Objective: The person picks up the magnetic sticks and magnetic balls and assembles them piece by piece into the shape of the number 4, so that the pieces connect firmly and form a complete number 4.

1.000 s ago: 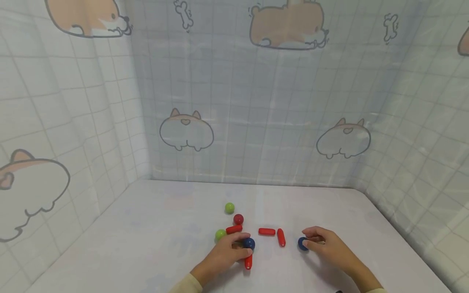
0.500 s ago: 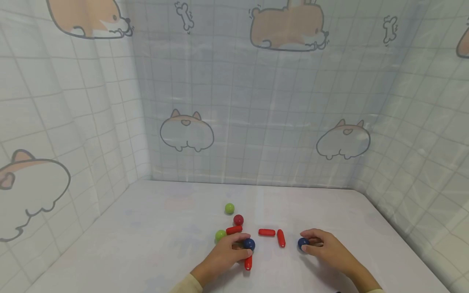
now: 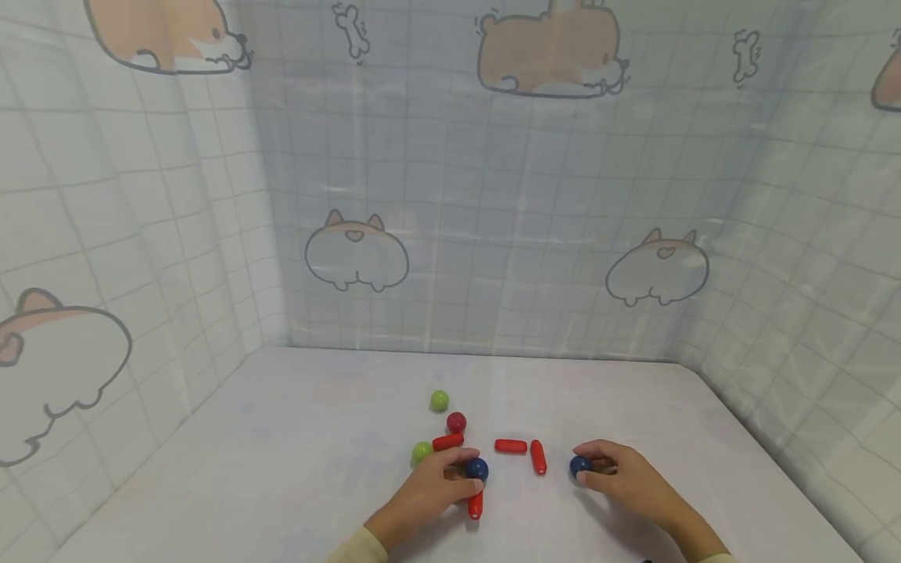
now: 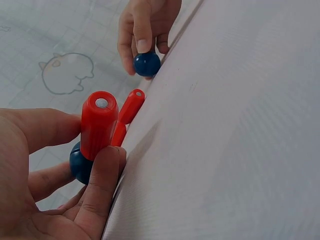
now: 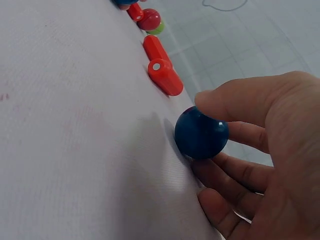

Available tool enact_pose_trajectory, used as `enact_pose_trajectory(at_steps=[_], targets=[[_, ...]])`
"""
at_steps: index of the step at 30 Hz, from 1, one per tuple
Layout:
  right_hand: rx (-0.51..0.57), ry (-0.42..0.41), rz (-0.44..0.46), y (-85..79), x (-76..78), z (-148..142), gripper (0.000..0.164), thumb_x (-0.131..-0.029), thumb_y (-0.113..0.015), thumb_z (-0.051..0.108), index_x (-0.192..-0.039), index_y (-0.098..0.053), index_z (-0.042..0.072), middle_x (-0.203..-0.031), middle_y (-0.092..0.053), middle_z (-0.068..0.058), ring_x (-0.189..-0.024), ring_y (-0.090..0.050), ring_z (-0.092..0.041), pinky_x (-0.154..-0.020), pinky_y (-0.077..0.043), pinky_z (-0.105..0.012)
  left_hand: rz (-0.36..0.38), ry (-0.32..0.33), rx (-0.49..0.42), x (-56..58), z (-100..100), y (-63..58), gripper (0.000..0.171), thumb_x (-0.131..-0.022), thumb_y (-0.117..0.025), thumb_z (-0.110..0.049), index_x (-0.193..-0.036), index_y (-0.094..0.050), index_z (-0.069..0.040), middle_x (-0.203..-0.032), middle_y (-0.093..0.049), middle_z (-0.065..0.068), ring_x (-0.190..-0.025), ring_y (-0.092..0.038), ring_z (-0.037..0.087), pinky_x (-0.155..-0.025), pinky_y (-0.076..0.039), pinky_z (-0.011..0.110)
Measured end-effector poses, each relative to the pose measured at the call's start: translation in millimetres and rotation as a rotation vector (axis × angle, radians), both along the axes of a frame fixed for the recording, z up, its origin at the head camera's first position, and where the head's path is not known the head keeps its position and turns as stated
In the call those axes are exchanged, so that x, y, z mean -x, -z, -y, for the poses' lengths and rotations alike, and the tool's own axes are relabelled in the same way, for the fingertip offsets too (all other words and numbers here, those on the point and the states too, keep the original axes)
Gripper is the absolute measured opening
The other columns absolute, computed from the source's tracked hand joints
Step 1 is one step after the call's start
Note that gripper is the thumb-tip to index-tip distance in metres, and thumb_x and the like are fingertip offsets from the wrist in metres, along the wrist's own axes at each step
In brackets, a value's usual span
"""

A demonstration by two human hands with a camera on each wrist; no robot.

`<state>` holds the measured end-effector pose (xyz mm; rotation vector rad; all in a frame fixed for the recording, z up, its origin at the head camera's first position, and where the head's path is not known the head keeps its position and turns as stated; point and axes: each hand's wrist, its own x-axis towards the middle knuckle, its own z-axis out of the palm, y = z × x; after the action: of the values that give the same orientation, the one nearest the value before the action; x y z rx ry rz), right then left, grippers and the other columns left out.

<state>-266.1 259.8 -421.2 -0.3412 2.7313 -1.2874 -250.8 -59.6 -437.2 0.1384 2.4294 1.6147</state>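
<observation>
My left hand (image 3: 436, 478) holds a blue ball (image 3: 477, 470) between thumb and fingers, low over the table. A red rod (image 3: 475, 505) with a metal-tipped end meets this ball on the near side; in the left wrist view the red rod (image 4: 99, 125) sits between the fingertips, hiding part of the blue ball (image 4: 80, 162). To the right, my right hand (image 3: 626, 477) pinches a second blue ball (image 3: 580, 467) at the table surface. The right wrist view shows that blue ball (image 5: 201, 134) between thumb and fingers.
Two more red rods, one lying crosswise (image 3: 511, 446) and one lengthwise (image 3: 538, 457), are between the hands. Beyond my left hand lie a red rod (image 3: 447, 442), a red ball (image 3: 456, 423) and two green balls, one farther (image 3: 439, 400) and one nearer (image 3: 422, 452). Patterned curtains (image 3: 457, 195) surround the table.
My right hand has shifted slightly left and turned a little, so more of its blue ball shows. The left hand and the loose pieces look unmoved.
</observation>
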Motion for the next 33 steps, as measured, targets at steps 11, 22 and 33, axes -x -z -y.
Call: enact_pose_trajectory(at_steps=[11,22,33], targets=[[-0.032,0.035,-0.022,4.6,-1.1,0.8,0.038,-0.085,-0.079,0.021,-0.118,-0.068,0.005,-0.111,-0.068,-0.004,-0.096,-0.064,-0.019,-0.085,-0.055,-0.043,0.006,-0.009,0.007,-2.9,-1.9,1.3,0.048,-0.083,-0.081,-0.022,-0.129,-0.067,-0.017,-0.112,-0.061,0.005,-0.097,-0.055,0.024,-0.076,-0.058,0.038],[-0.03,0.072,-0.068,10.9,-0.9,3.6,0.035,-0.084,-0.081,0.024,-0.114,-0.07,0.008,-0.105,-0.069,0.001,-0.091,-0.064,-0.016,-0.08,-0.055,-0.039,0.01,-0.022,0.015,-5.5,-3.5,2.2,0.048,-0.084,-0.082,-0.022,-0.129,-0.067,-0.017,-0.111,-0.062,0.005,-0.096,-0.056,0.023,-0.075,-0.059,0.038],[0.146,0.125,-0.03,11.2,-5.9,11.0,0.04,-0.09,-0.076,0.021,-0.124,-0.065,0.005,-0.108,-0.066,-0.01,-0.084,-0.067,-0.019,-0.069,-0.056,-0.03,0.001,-0.018,-0.001,-8.5,-4.8,2.5,0.05,-0.083,-0.082,-0.021,-0.13,-0.067,-0.016,-0.109,-0.061,0.004,-0.096,-0.055,0.023,-0.075,-0.058,0.036]])
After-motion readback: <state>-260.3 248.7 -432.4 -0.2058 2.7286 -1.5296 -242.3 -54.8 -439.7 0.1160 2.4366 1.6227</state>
